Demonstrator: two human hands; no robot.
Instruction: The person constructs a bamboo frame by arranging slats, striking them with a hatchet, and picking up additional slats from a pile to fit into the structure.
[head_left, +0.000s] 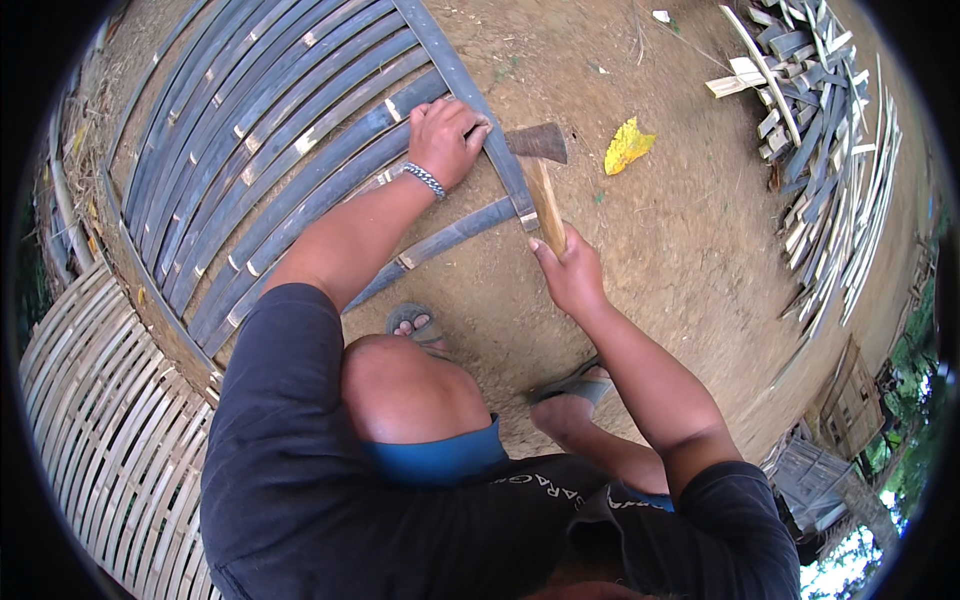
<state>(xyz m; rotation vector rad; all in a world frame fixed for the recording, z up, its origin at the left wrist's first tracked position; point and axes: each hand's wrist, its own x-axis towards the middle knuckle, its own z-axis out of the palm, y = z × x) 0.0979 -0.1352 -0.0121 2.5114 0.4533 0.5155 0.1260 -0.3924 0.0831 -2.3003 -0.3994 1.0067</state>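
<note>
A panel of dark bamboo slats (300,145) lies on the ground at the upper left, its slats meeting a long edge rail (447,58). My left hand (447,140), with a chain bracelet on the wrist, rests at the slat ends beside this rail. Its thumb and fingertips are pinched together; whatever is between them is too small to make out. My right hand (572,272) grips the wooden handle of a hatchet (546,205). The hatchet's dark metal head (540,143) is just right of the rail, close to my left fingertips.
A pale slatted bamboo panel (115,430) lies at the lower left. Split bamboo strips (835,150) are heaped at the upper right. A yellow leaf (629,147) lies on the bare dirt (680,240). My sandalled feet (572,395) stand near the panel.
</note>
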